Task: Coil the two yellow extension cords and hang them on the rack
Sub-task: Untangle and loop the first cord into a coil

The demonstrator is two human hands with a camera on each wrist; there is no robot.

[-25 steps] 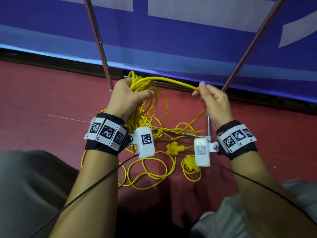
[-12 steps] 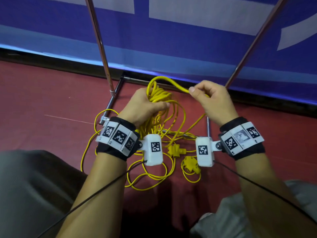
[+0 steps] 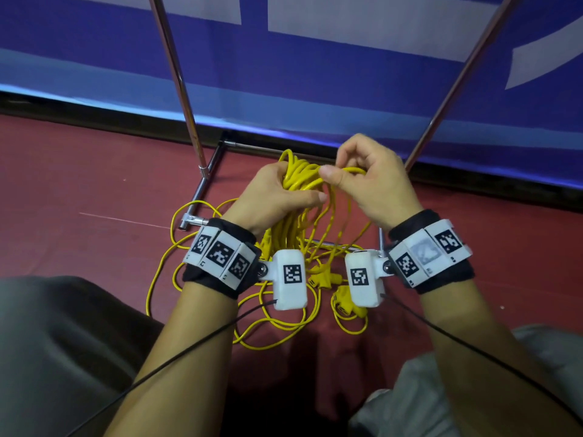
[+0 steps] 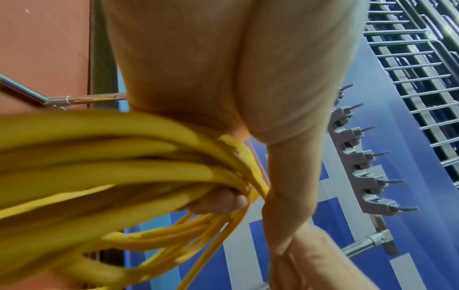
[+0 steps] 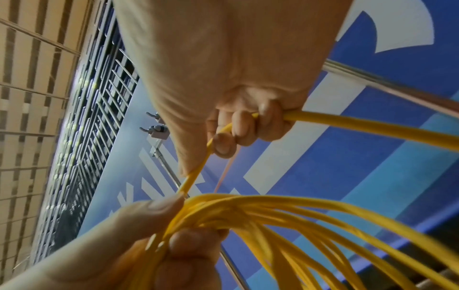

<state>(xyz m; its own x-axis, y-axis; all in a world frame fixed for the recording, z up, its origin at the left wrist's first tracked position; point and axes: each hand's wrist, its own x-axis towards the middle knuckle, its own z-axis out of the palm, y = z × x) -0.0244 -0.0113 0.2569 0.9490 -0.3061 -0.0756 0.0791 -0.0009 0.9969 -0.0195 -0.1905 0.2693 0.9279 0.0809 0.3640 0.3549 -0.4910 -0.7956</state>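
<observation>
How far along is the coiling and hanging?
Partly done: left hand grips a bundle of loops; right hand holds the next strand by it. Left: loose cord and plugs on the floor; rack hooks look bare.

left hand (image 3: 271,197) left of right hand (image 3: 375,184), close together, coiled cord bundle (image 3: 299,184) between | loose cord loops (image 3: 271,323) on floor (image 3: 79,190) near side, below wrists | rack base frame (image 3: 202,190) far-left | banner (image 3: 315,74) behind
</observation>
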